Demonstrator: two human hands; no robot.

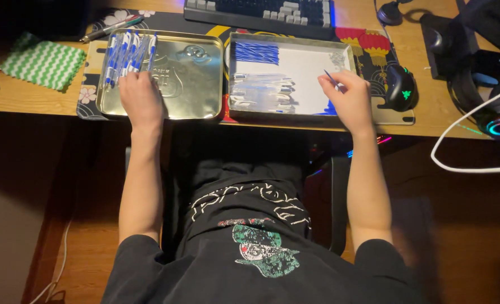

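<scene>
Head view: left hand (140, 97) fingers curled down onto assembled blue-white pens (127, 53) in metal tin lid (191, 84). Right hand (348, 95) pinching thin refill (330, 77) over white tray (312, 67). Clear barrels (261, 93) and blue caps (255, 52) still unassembled; judged roughly half done.

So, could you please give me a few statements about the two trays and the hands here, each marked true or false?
1. The left hand rests in the metal tray beside the blue-and-white pens. True.
2. The right hand holds a computer mouse. False: it pinches a thin blue refill; the black mouse lies untouched beside it.
3. The white-lined tray holds a row of clear pen barrels. True.
4. The green-and-white cloth lies inside the metal tray. False: it lies on the desk, apart from that tray.
</scene>
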